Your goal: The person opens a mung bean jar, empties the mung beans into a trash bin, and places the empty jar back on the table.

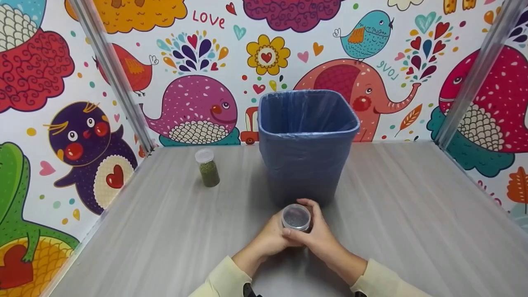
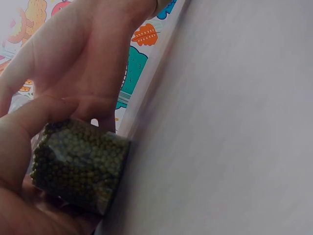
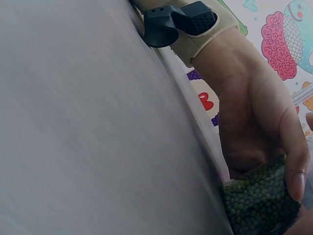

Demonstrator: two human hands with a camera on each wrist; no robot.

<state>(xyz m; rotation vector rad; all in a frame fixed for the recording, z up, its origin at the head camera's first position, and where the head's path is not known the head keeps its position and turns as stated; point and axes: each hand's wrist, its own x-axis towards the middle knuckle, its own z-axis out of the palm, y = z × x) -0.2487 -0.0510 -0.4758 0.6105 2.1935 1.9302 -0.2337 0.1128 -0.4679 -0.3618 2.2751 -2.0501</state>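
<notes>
A clear jar of green beans [image 1: 296, 218] stands upright on the table in front of the bin, its lid facing up. My left hand [image 1: 270, 234] grips the jar's body from the left; its thumb lies along the side in the right wrist view. Curled round the upper part near the lid is my right hand [image 1: 321, 233], thumb in front and fingers behind. The beans [image 2: 80, 164] show through the jar wall in the left wrist view, and the jar [image 3: 261, 198] also appears low in the right wrist view. Fingers hide part of the jar.
A blue bin [image 1: 307, 165] with a clear liner stands just beyond my hands. To the left is another clear jar [image 1: 209, 171] of green contents with a whitish lid. Printed cartoon walls [image 1: 198, 107] enclose the grey table [image 1: 165, 231] at the back and sides.
</notes>
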